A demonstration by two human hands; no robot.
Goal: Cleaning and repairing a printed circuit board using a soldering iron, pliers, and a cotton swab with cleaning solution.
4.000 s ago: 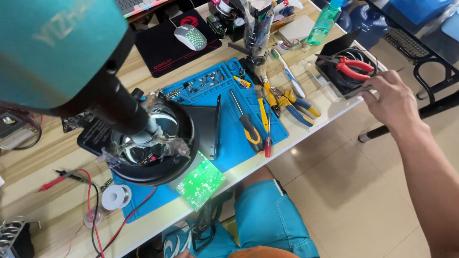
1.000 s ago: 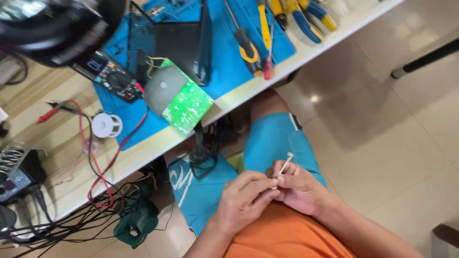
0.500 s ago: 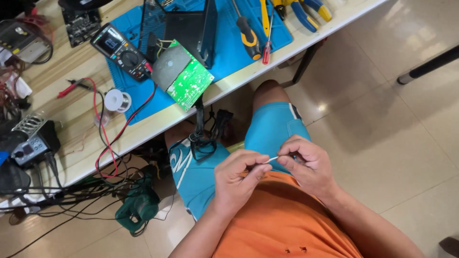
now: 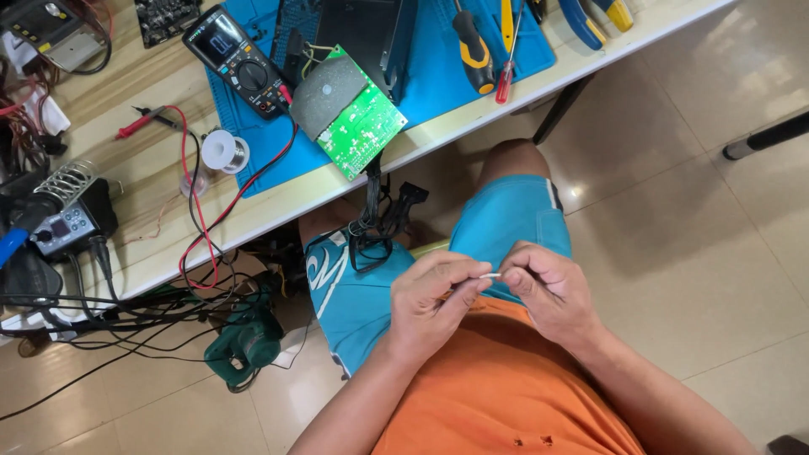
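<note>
hands (image 4: 493, 291) lower now, white stick (image 4: 490, 275) pinched between

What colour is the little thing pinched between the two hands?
White: a thin white piece between left hand and right hand, head view.

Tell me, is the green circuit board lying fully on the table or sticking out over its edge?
Sticking out: one corner of the green circuit board hangs past the table edge.

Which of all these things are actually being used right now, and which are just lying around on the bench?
In use:
- small white stick-like piece, pinched between left hand and right hand over the lap

Lying about:
- green circuit board at the table edge
- multimeter with red lead
- solder spool
- screwdrivers on the blue mat
- soldering station
</note>
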